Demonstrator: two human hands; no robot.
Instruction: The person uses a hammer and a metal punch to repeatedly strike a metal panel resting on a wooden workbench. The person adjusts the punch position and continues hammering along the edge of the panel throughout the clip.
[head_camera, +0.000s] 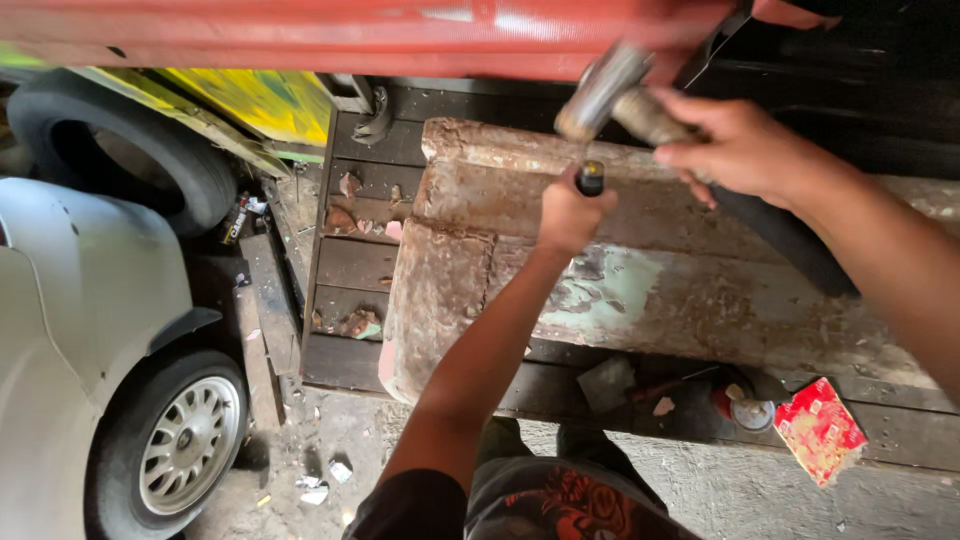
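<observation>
- While the left hand (568, 215) is closed in a fist around a slim dark-handled chisel-like tool (590, 178), its tip stands on the far upper edge of the rusty, flaking metal beam (560, 270) that lies across the dark wooden planks (360, 265).
- Seen from the head view, the right hand (745, 148) is wrapped tight around the worn handle of a steel-headed hammer (605, 90), raised and blurred just above the tool.
- Judged from this, a good strike needs the tool held upright and steady, fist well below its top, hammer face landing square.
- At the near right edge of the planks lies a red printed packet (818, 428); a white car wheel (185, 440) stands left.
</observation>
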